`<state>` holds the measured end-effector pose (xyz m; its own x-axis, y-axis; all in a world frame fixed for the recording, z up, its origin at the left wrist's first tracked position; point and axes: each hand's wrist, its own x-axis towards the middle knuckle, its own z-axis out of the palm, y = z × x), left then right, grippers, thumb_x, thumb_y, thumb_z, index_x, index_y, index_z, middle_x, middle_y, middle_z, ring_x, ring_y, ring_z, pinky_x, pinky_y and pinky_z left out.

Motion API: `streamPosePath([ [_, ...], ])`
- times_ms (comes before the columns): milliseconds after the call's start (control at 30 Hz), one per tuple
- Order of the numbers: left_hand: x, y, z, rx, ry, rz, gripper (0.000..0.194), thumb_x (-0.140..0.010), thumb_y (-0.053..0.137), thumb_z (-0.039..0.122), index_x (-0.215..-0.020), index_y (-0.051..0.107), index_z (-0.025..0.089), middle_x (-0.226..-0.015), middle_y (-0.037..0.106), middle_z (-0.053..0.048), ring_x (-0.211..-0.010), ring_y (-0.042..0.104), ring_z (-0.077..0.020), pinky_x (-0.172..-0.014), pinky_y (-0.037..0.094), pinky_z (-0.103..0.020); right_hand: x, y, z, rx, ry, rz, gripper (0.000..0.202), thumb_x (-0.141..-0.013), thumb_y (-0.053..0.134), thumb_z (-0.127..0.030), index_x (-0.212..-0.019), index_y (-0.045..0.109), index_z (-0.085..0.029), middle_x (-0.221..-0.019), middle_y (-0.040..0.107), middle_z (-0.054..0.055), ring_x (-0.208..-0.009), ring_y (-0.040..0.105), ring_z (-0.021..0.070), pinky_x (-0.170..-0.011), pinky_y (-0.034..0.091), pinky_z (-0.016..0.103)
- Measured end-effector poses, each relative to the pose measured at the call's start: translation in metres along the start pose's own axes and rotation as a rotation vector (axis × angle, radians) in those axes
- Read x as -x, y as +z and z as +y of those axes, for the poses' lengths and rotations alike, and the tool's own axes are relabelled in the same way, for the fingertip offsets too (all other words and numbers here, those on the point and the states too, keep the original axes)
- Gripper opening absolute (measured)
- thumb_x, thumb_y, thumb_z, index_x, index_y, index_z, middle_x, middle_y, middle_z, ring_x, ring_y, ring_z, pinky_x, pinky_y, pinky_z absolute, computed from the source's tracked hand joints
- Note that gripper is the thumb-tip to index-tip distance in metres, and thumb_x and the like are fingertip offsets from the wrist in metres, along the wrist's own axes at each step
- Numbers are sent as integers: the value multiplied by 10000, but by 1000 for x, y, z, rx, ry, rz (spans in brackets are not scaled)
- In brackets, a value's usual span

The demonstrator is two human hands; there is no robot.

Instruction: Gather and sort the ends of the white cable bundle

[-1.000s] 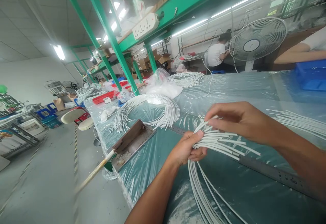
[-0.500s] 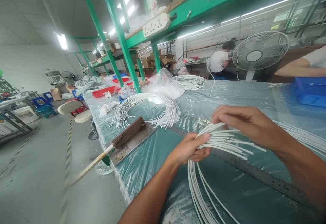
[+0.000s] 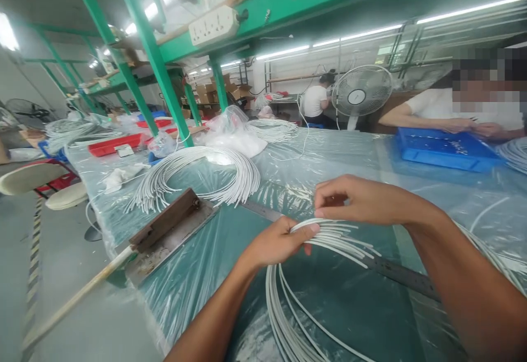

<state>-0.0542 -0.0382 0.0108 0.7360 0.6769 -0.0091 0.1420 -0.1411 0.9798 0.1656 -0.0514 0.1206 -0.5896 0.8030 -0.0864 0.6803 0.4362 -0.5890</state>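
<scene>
My left hand (image 3: 275, 244) is closed round a bundle of thin white cables (image 3: 337, 238), whose cut ends fan out to the right. Below that hand the same cables curve down in a loop toward the bottom edge. Just above the bundle is my right hand (image 3: 354, 200), its fingers curled in toward the thumb close to the cables. Whatever its fingertips pinch, if anything, is hidden. A steel ruler (image 3: 401, 274) lies on the table under the bundle. Beyond my left hand rests a large coil of white cables (image 3: 247, 178).
A rusty metal dustpan (image 3: 173, 236) with a long handle juts over the table's left edge. Plastic sheeting (image 3: 349, 153) covers the table. A person sits behind a blue tray (image 3: 444, 153) at right. Green shelf posts (image 3: 152, 55) and a fan (image 3: 362, 93) stand farther back.
The view has swung right, bringing the person at the blue tray into sight. My right hand's fingers have curled in more above the cables. My left hand keeps its grip.
</scene>
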Motion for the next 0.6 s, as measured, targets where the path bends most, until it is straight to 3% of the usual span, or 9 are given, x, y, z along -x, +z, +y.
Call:
streamPosePath([
  [167, -1, 2, 3, 8, -21, -35, 591, -954, 560, 671, -719, 657, 137, -467, 362, 70, -405, 332, -66, -412, 248, -206, 1, 0, 2, 68, 6, -38, 274, -913, 630, -438, -823, 710, -193, -772, 648, 0, -638, 511, 135, -577, 377, 283],
  [333, -2, -1, 6, 169, -73, -90, 556, -958, 573, 651, -777, 655, 132, -460, 284, 98, -378, 240, -71, -360, 224, -211, -1, -2, 8, 21, -61, 24, 241, -909, 604, -383, -798, 661, -177, -749, 608, -9, -616, 474, 114, -569, 375, 267],
  [600, -4, -5, 2, 356, -50, -163, 430, -909, 721, 526, -797, 651, 117, -469, 295, 109, -406, 236, -52, -380, 218, -185, 17, -26, 24, 13, -12, 48, 332, -921, 625, -510, -840, 680, -193, -770, 636, 10, -647, 504, 145, -603, 400, 290],
])
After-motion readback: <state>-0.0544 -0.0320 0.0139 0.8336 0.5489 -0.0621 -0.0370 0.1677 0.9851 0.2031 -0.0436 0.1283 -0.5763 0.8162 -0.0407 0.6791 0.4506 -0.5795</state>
